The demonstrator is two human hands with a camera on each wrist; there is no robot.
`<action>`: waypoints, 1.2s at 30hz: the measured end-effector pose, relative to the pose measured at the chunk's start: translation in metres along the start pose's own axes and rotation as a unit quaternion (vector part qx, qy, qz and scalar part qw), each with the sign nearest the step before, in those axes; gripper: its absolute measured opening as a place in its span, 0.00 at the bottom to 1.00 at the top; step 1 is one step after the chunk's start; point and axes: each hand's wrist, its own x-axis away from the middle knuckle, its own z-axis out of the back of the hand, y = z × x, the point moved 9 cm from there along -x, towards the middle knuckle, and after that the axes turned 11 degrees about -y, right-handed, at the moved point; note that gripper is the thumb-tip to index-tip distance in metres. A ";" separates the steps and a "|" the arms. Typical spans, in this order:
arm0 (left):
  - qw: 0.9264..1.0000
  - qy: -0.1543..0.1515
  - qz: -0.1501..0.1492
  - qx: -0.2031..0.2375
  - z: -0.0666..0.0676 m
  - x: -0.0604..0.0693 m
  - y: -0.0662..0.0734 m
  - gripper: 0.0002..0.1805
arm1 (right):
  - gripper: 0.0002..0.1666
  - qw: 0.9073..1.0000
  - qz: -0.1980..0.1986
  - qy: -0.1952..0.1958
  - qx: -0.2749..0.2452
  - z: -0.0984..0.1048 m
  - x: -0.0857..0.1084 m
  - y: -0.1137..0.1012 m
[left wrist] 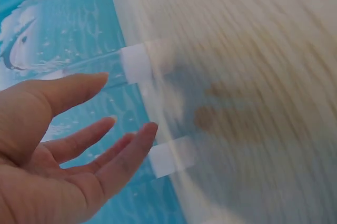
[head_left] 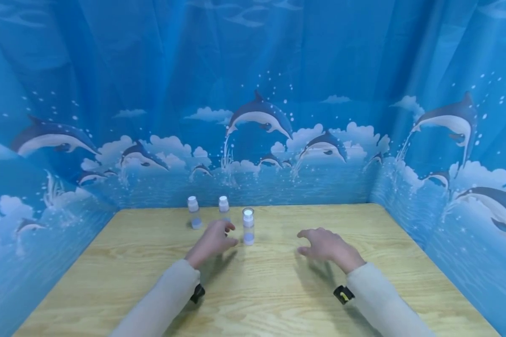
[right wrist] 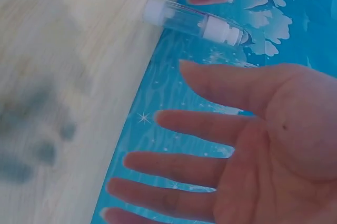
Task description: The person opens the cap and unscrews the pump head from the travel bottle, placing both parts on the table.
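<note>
Upright on the table is a small clear bottle (head_left: 248, 229) with a white neck, a clear cap over it and a white base. Just left of it hovers my left hand (head_left: 214, 240), fingers loosely bent and holding nothing. A second bottle (head_left: 224, 204) stands behind that hand, its lower part partly hidden. Farther left is a third bottle (head_left: 194, 213). My right hand (head_left: 325, 246) is held above the table to the right, apart from the bottles. In the right wrist view its fingers (right wrist: 179, 174) are spread, and the capped bottle (right wrist: 192, 22) shows beyond the thumb.
The wooden table (head_left: 253, 299) runs back to a blue curtain (head_left: 253, 56) printed with dolphins and clouds, which also hangs along both sides. A dark wrist-worn device (head_left: 344, 294) sits at the right sleeve, another device (head_left: 197, 293) at the left.
</note>
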 end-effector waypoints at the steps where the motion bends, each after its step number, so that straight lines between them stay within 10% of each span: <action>1: 1.000 -0.003 0.005 0.010 -0.002 -0.004 -0.002 0.25 | 0.30 1.000 0.000 -0.010 -0.001 0.000 0.000 0.000; 21: 0.999 -0.027 0.003 0.032 -0.021 -0.047 -0.001 0.22 | 0.31 0.997 0.003 -0.072 -0.007 -0.001 -0.007 -0.012; 36: 0.998 -0.050 -0.011 0.035 -0.022 -0.043 0.003 0.19 | 0.31 0.997 0.000 -0.077 -0.028 -0.003 -0.008 -0.006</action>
